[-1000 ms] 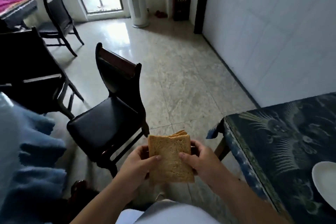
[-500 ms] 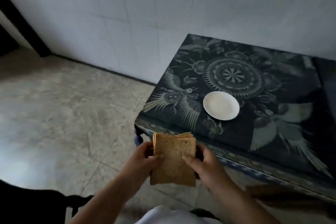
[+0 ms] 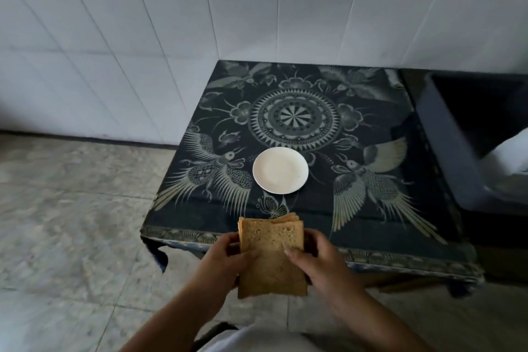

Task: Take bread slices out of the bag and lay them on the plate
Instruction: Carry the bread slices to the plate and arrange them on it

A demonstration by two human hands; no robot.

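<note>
A stack of brown bread slices [image 3: 271, 254] is held upright in front of me, just before the table's near edge. My left hand [image 3: 221, 260] grips its left side with the thumb on the front slice. My right hand [image 3: 317, 258] grips the right side the same way. A small white plate [image 3: 280, 170] lies bare near the middle of the table, beyond the bread. No bag is in view.
The low table [image 3: 385, 226] wears a dark cloth printed with birds and a round medallion, and stands against a white tiled wall [image 3: 257, 8]. A dark grey bin or box [image 3: 457, 134] stands at its right. Pale stone floor [image 3: 71, 223] lies to the left.
My view has swung right, from the chairs and floor to the table, which now lies straight ahead. Both hands keep the same hold on the bread stack.
</note>
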